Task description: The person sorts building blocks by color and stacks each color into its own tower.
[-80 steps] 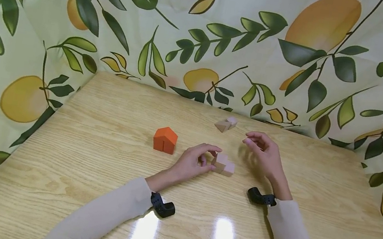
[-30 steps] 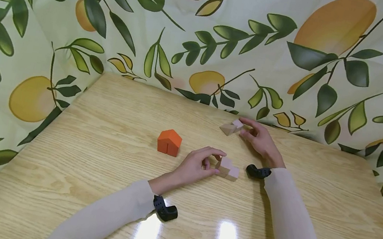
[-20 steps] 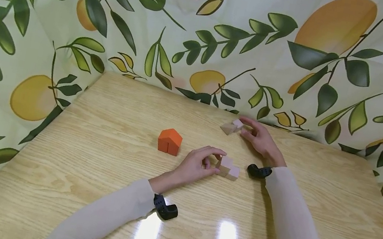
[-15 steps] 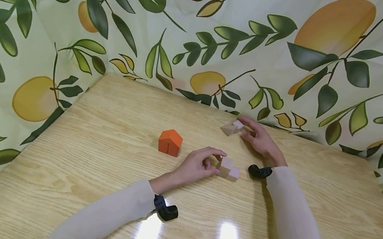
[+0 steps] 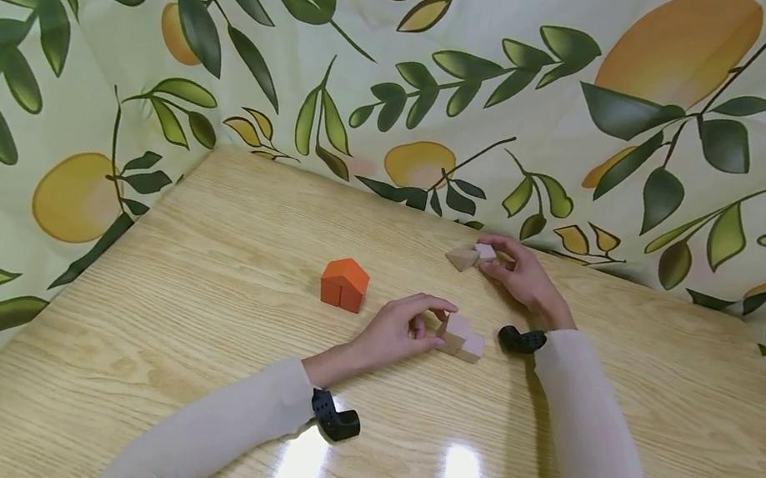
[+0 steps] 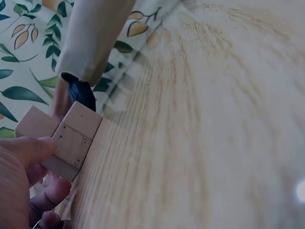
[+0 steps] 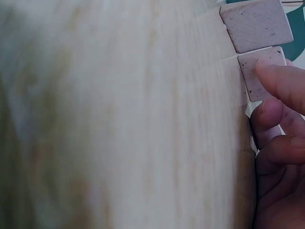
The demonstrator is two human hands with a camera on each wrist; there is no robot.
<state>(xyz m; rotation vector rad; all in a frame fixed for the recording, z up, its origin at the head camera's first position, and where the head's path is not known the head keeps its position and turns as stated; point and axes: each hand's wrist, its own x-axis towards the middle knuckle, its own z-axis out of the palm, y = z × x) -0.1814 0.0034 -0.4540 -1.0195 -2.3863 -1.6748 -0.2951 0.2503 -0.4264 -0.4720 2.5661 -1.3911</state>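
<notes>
In the head view my left hand [image 5: 400, 331] pinches a small stack of plain wooden blocks [image 5: 457, 329] between thumb and fingers. A lower block [image 5: 474, 347] juts out on the stack's right. The left wrist view shows the thumb [image 6: 35, 150] against the joined blocks [image 6: 71, 143]. Farther back, my right hand [image 5: 521, 275] pinches a small wooden cube [image 5: 485, 253], thumb on the near side. A triangular wooden block [image 5: 460, 258] lies just left of that cube. In the right wrist view a fingertip presses the cube [image 7: 250, 78], with another block face [image 7: 257, 26] beside it.
An orange house-shaped group of blocks [image 5: 344, 284] stands left of the left hand. All of it is on a wood-grain table [image 5: 201, 327]. A leaf-and-fruit printed cloth [image 5: 245, 64] borders the back and sides. Each wrist wears a black strap device [image 5: 335, 419].
My right hand has moved back from beside the stack to the rear cube, and its fingers now close on it. The left hand stays at the stack. The view has shifted slightly.
</notes>
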